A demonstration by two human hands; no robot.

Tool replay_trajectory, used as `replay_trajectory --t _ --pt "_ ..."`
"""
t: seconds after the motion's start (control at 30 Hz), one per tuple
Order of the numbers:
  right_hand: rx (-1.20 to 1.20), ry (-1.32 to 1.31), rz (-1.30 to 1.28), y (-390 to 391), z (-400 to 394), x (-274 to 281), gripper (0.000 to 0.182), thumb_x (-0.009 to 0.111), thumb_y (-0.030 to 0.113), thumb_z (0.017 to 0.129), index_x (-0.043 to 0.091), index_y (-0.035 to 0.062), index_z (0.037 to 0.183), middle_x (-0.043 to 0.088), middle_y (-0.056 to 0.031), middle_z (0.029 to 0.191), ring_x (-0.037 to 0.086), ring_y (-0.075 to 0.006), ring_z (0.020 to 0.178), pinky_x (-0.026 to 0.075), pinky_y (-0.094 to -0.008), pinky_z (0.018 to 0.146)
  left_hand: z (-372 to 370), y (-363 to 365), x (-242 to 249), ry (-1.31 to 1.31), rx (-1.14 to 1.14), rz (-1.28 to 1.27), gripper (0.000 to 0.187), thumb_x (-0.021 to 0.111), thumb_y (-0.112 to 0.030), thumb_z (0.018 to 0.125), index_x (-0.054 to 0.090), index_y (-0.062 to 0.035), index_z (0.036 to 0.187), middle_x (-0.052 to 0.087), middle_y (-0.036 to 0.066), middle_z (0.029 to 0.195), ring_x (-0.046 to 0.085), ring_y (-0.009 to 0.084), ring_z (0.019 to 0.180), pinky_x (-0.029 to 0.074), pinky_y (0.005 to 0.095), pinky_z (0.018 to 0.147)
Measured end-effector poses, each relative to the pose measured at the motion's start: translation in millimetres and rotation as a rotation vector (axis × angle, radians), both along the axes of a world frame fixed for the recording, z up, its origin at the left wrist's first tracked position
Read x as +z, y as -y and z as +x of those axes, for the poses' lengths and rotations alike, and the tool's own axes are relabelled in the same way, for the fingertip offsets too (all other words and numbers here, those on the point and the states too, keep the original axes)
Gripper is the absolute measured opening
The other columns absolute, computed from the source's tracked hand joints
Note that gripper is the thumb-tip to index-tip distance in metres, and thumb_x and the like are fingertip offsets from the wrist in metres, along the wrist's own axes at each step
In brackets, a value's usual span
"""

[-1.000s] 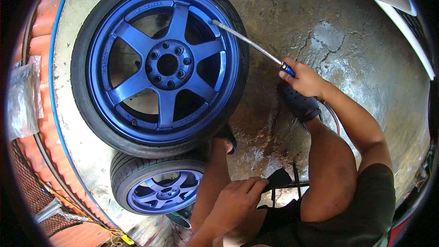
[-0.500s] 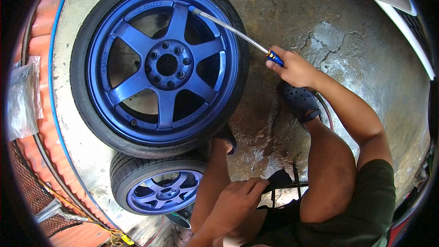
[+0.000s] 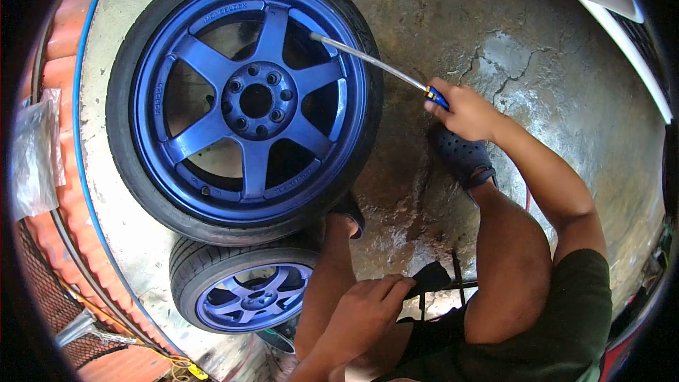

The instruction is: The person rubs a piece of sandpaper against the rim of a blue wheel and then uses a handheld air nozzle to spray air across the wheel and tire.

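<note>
My right hand [image 3: 467, 112] is closed around the blue handle of a long thin silver rod [image 3: 382, 64]. The rod's greyish tip reaches over the upper right part of a blue six-spoke wheel [image 3: 256, 163] with a black tyre [image 3: 120, 148], near the rim; whether it touches cannot be seen. My left hand [image 3: 368, 308], low near my lap, grips a flat black piece [image 3: 429, 279], whose kind I cannot make out. Below the large wheel leans a second wheel [image 3: 258, 297], bluish-purple, in its own tyre.
Wet, cracked concrete [image 3: 509, 56] lies to the right, with a white car body part [image 3: 622, 35] at the upper right. My foot in a dark clog [image 3: 460, 150] stands there. On the left are a blue hose [image 3: 79, 134], orange corrugated sheeting [image 3: 71, 56] and a clear plastic bag [image 3: 34, 163].
My right hand has shifted right and slightly down, drawing the rod's tip right and down along the wheel's upper right. My left hand stays where it was.
</note>
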State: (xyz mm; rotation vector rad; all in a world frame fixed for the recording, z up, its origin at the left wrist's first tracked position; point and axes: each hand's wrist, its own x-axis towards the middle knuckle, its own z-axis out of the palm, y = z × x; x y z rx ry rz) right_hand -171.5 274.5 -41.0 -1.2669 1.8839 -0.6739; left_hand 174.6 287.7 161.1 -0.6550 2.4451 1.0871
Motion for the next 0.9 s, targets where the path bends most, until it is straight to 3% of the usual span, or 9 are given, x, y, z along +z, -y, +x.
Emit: replay_trajectory --t 0.63,0.9 --pt "-0.062 -0.027 0.021 -49 -19 0 0.029 0.064 0.028 0.108 0.057 0.0042 0.123 0.070 -0.0302 0.087 0.070 -0.0530 0.091 0.052 -0.0604 0.080 2 -1 -2 0.000 -0.003 -0.016 0.040 0.073 -0.007 0.088 0.066 -0.0125 0.127 0.075 0.008 0.119 0.076 0.0339 0.096 0.062 0.0454 0.085" --pt "-0.073 -0.005 -0.043 -6 -29 13 0.028 0.065 0.027 0.108 0.058 0.0036 0.120 0.070 -0.0290 0.087 0.070 -0.0522 0.090 0.052 -0.0586 0.078 -1 -3 -1 0.021 0.000 -0.030 0.039 0.072 -0.006 0.089 0.066 -0.0123 0.127 0.075 0.008 0.120 0.076 0.0344 0.095 0.062 0.0457 0.083"
